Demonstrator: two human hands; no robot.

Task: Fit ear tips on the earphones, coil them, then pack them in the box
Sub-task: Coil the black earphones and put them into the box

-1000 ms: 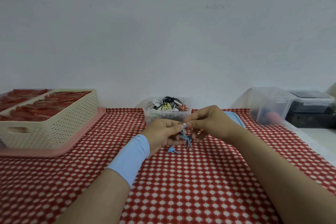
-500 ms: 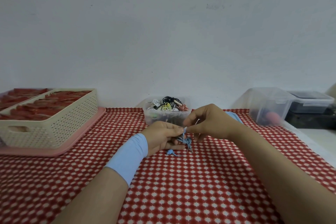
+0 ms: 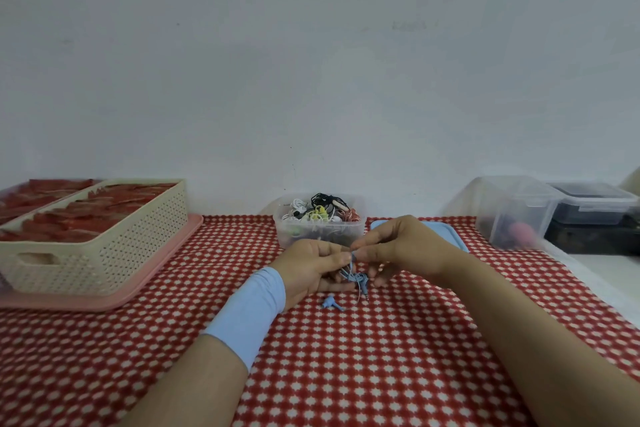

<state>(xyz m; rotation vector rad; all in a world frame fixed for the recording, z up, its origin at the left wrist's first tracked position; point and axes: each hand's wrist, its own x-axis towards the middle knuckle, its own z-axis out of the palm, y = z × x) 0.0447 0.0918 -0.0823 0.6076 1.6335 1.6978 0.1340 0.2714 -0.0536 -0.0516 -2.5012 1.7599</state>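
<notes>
Since half a second ago the right hand point(image 3: 405, 246) has sunk a little toward the desk point(image 3: 346, 374), so more of the blue lid point(image 3: 453, 236) shows behind it. The left hand point(image 3: 311, 267) has hardly shifted.

Both hands meet over the middle of the desk, on the blue earphones point(image 3: 356, 277). The thumb and forefinger of each hand pinch the same spot at the top of the cord, fingertip to fingertip. The left hand's other fingers curl under the loose loops. The right hand's other fingers hang curled beside the cord. What is pinched between the tips is too small to tell. The cord dangles just above the red-and-white cloth, and one blue earbud point(image 3: 331, 302) lies on the cloth just near of the left hand. A light blue sleeve point(image 3: 249, 312) covers the left wrist.

Just beyond the hands stands a clear tub point(image 3: 320, 234) of tangled earphones in several colours. At the far left, a cream basket point(image 3: 104, 253) of red packets point(image 3: 104, 208) sits on a pink tray point(image 3: 166, 274). At the far right are an open clear tub point(image 3: 512, 215) and a dark lidded box point(image 3: 592, 204).
</notes>
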